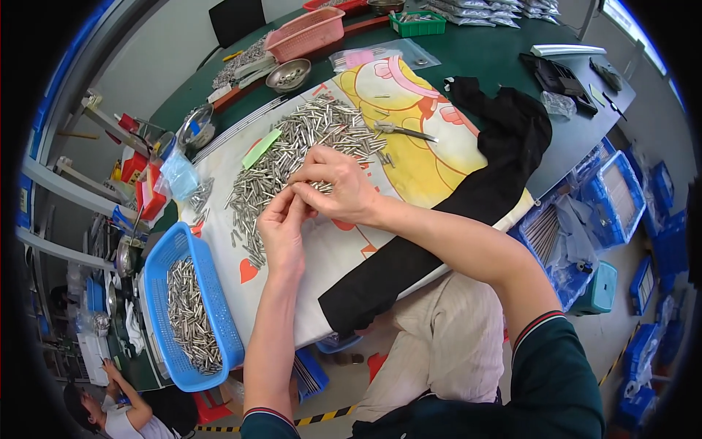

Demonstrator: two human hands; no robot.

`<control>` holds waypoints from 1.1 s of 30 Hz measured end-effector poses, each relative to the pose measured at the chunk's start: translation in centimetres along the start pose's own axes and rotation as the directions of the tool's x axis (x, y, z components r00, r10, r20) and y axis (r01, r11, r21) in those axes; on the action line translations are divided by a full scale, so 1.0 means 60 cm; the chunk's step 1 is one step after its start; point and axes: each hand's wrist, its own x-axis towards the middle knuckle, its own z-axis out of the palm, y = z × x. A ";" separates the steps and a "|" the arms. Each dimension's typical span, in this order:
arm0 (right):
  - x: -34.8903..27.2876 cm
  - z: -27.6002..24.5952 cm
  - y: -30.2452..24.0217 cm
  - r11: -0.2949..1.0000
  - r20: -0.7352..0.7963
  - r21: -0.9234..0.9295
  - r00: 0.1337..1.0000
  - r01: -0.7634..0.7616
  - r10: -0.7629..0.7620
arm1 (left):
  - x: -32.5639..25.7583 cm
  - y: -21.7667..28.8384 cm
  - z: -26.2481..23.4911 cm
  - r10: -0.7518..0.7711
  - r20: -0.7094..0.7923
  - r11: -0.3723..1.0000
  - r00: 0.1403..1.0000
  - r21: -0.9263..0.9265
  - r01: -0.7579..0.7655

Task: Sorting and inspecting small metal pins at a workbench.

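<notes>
Where both hands meet over the printed cloth [409, 175], fingertips pinched together on small metal pins [319, 187] at the near edge of the heap of metal pins [307, 143]. Left hand [284, 227] palm-down, fingers curled up toward the right, grip on a pin or two, though the exact count too small to make out. Right hand [338, 186] arched over the heap's edge, thumb and forefinger closed on pins, the held pieces mostly hidden under the knuckles. Blue basket [223, 322] just left of the left forearm, partly filled with more pins. Black garment [482, 168] draped across the cloth's right side, covering part of the cartoon print. Green flat strip [261, 149] lying at the heap's left edge. Small tool [402, 131] beyond the heap, kind unclear. Another person cut off at the lower left corner.
</notes>
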 end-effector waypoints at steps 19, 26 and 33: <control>0.030 -0.162 0.131 0.213 -0.084 -0.945 0.813 -0.248 0.576 | -0.105 -0.006 0.036 0.332 0.443 0.584 0.833 0.597 -0.550; 0.046 -0.191 0.063 0.749 -0.077 -0.638 0.982 -0.181 0.172 | -0.112 -0.017 0.031 0.290 0.579 0.476 0.762 0.603 -0.640; -0.057 -0.155 -0.109 0.493 0.057 0.733 0.765 -0.468 0.641 | -0.118 -0.024 0.042 0.260 0.566 0.507 0.782 0.610 -0.609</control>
